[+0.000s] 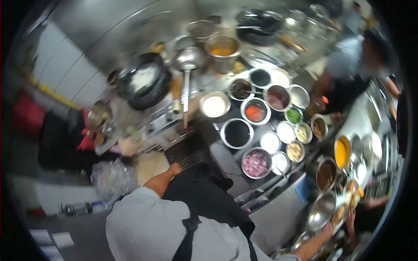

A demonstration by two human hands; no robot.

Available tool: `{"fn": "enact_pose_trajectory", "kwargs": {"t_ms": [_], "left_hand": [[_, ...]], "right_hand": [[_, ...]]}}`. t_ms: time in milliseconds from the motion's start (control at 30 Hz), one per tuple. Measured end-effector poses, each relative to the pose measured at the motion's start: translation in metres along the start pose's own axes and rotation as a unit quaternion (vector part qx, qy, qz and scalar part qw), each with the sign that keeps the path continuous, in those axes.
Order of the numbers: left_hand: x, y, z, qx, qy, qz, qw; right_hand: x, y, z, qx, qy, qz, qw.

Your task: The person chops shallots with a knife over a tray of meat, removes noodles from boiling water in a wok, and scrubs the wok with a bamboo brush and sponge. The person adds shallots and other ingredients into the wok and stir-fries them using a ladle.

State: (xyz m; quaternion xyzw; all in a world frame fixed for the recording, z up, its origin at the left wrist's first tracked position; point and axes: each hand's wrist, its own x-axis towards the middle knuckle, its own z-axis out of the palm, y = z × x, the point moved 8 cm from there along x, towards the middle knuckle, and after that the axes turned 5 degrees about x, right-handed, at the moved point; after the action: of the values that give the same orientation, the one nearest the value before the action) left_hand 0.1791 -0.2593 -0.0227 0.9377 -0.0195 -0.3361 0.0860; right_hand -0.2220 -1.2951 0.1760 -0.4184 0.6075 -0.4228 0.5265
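At centre-left, my left hand (175,168) hangs beside the black apron (191,187); it is small and blurred, and its finger shape is unclear. My right arm stretches to the lower right, where my right hand (328,229) is beside a shiny steel bowl (321,212) and close to a long dish of browned food (339,214). Blur hides whether its fingers hold anything. Another person's hand (351,217) is just right of this dish.
A dark wok (143,81) stands at upper left, near a long-handled ladle (187,82). Several containers surround a bowl of chopped purple onion (256,163). A co-worker (348,65) stands at upper right. A clear plastic bag (113,180) lies at left.
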Motion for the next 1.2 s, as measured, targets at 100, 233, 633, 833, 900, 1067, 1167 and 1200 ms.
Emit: {"fn": "enact_pose_trajectory", "kwargs": {"t_ms": [100,233,633,833,900,1067,1167,1200], "left_hand": [[-0.035,0.001,-0.017,-0.036,0.019,-0.072,0.997],[-0.024,-0.021,0.016,-0.018,-0.007,-0.064,0.998],[-0.028,0.027,-0.018,-0.033,-0.022,-0.051,0.998],[-0.009,0.063,-0.015,-0.053,-0.05,-0.004,0.997],[-0.006,0.069,-0.015,-0.105,-0.058,-0.006,0.993],[-0.01,0.048,-0.028,-0.159,-0.104,-0.015,0.982],[-0.005,0.012,-0.03,-0.127,-0.04,0.036,0.99],[0.0,-0.006,-0.03,-0.131,-0.041,0.037,0.99]], "right_hand": [[0.006,0.006,0.022,-0.031,0.008,0.016,0.999],[0.005,-0.002,0.018,-0.03,0.022,0.013,0.999],[-0.037,-0.053,-0.112,0.105,0.11,-0.045,0.987],[-0.111,-0.04,-0.167,0.232,0.108,-0.061,0.965],[-0.143,-0.004,-0.17,0.269,0.091,-0.024,0.959],[-0.333,0.07,-0.114,0.282,0.099,-0.006,0.954],[-0.446,0.11,-0.08,0.264,0.129,0.087,0.952],[-0.459,0.13,-0.079,0.248,0.107,0.063,0.961]]}}
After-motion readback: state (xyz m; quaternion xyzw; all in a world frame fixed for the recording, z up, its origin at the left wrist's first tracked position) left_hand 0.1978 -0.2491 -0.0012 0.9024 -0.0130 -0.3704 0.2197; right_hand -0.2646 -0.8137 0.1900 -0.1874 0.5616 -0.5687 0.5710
